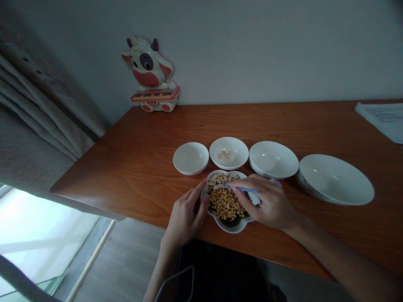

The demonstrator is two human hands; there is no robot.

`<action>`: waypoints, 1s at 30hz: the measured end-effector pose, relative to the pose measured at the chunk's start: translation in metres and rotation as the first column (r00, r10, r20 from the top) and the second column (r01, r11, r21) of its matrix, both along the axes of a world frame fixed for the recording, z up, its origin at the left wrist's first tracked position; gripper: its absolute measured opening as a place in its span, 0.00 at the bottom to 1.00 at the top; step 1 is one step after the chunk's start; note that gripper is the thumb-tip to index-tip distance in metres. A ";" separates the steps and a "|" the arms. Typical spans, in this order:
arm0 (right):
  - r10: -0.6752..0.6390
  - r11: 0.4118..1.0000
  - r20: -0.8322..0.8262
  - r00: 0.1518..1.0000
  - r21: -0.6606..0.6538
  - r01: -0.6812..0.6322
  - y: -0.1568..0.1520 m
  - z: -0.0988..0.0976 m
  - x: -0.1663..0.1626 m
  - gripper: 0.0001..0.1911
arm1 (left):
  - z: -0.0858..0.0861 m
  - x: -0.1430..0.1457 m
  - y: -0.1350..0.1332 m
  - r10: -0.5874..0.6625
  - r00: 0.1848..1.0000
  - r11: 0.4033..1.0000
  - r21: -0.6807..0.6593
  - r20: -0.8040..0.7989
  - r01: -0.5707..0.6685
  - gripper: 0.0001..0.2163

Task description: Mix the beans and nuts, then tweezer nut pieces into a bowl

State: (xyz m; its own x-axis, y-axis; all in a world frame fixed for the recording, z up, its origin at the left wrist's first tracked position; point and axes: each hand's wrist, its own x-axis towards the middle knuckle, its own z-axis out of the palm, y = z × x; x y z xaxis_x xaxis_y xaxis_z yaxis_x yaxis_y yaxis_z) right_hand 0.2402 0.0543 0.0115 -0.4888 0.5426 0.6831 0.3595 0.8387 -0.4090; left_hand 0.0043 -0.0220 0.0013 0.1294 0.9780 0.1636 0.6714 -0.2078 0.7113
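Left hand: holding the left rim of a white, purple-edged scalloped dish
Right hand: pinching a slim blue tool above the dish
Dish contents: small yellow beans, pale flat pieces on the far side
Brown wooden table: dish near its front edge, four round white bowls behind

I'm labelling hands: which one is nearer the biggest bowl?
Right. The right hand is left of the biggest bowl; the left hand is farther left, holding the dish.

No legible text, red label on toy too small, white sheet blurred
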 end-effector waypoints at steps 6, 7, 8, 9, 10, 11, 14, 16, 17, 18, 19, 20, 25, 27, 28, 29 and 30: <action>-0.008 1.000 0.019 1.000 -0.011 0.009 0.000 -0.001 0.000 0.12 | -0.003 -0.001 0.002 -0.008 1.000 1.000 0.013 0.004 0.007 0.21; -0.010 1.000 0.025 1.000 -0.016 0.010 0.000 -0.001 0.001 0.12 | -0.003 -0.001 0.002 -0.009 1.000 1.000 0.018 0.003 0.009 0.21; -0.012 1.000 0.031 0.999 -0.022 0.012 0.000 -0.002 0.001 0.12 | -0.004 -0.001 0.003 -0.011 1.000 1.000 0.025 0.003 0.011 0.21; -0.012 1.000 0.035 0.999 -0.026 0.013 0.000 -0.002 0.001 0.11 | -0.004 -0.001 0.003 -0.014 1.000 0.999 0.031 0.002 0.014 0.21; -0.012 1.000 0.037 0.999 -0.028 0.013 0.000 -0.002 0.001 0.11 | -0.004 -0.001 0.003 -0.015 1.000 0.999 0.035 0.002 0.015 0.21; -0.011 0.999 0.036 0.999 -0.029 0.012 0.000 -0.002 0.001 0.12 | -0.004 -0.001 0.002 -0.017 1.000 0.999 0.035 0.001 0.016 0.21; -0.007 1.000 0.029 1.000 -0.029 0.008 0.000 -0.002 0.001 0.13 | -0.003 -0.001 0.001 -0.012 1.000 0.999 0.030 -0.001 0.012 0.21; -0.012 0.999 0.022 1.000 -0.036 0.013 0.000 -0.002 0.001 0.13 | -0.002 -0.001 0.001 -0.006 1.000 1.000 0.025 -0.004 0.007 0.21; -0.015 0.999 0.017 1.000 -0.039 0.016 0.000 -0.002 0.002 0.13 | -0.002 -0.001 0.000 -0.004 1.000 1.000 0.024 -0.005 0.004 0.21; -0.017 0.999 0.014 1.000 -0.042 0.018 0.000 -0.002 0.002 0.13 | -0.001 -0.001 0.000 -0.003 1.000 1.000 0.023 -0.007 0.003 0.21; -0.018 0.999 0.009 1.000 -0.040 0.019 0.000 -0.002 0.002 0.13 | -0.001 -0.001 0.000 -0.001 1.000 1.000 0.023 -0.010 0.001 0.21; -0.019 0.999 0.004 1.000 -0.034 0.019 0.000 -0.002 0.002 0.13 | -0.001 -0.001 0.000 -0.001 1.000 1.000 0.022 -0.012 0.001 0.21; -0.034 0.999 -0.022 0.999 0.042 0.035 0.000 0.000 0.003 0.14 | -0.002 0.000 0.001 -0.005 1.000 1.000 0.031 -0.001 0.005 0.21; -0.053 0.995 -0.025 0.998 0.085 0.055 0.001 0.002 0.004 0.15 | -0.002 0.000 0.001 -0.007 1.000 0.999 0.035 0.002 0.006 0.21; -0.069 0.992 -0.028 0.997 0.106 0.071 0.002 0.003 0.005 0.16 | -0.002 -0.001 0.001 -0.006 1.000 0.999 0.035 0.001 0.006 0.21; -0.086 0.988 -0.035 0.996 0.127 0.090 0.003 0.004 0.007 0.18 | -0.003 -0.001 0.001 -0.005 1.000 0.999 0.035 -0.001 0.005 0.21; -0.106 0.983 -0.041 0.993 0.143 0.111 0.004 0.005 0.008 0.19 | -0.003 -0.001 0.001 -0.003 1.000 0.999 0.036 -0.002 0.003 0.21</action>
